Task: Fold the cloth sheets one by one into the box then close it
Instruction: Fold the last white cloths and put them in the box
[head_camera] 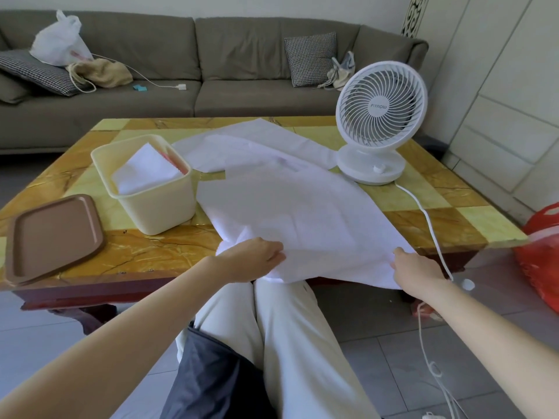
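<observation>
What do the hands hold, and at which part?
The white cloth sheet, by its near edge: left hand at the left corner, right hand at the right.

Sofa: long grey-brown sofa (242, 55) at 12 o'clock, stretching right across behind the bench.
Cushions: two checked ones, folks. One cushion (310, 60) is propped upright at 1 o'clock, the other cushion (33, 71) lies flat at 10 o'clock.
Wall: pale wall (272, 6) above the sofa back.
Panels: white panelled doors (508, 86) at 2 o'clock.
Floor: grey tiles (408, 352) at 5 o'clock.
Bench: bench (423, 219) of yellow and amber stone squares on a dark red wooden frame.
Light: soft, even daylight.
</observation>
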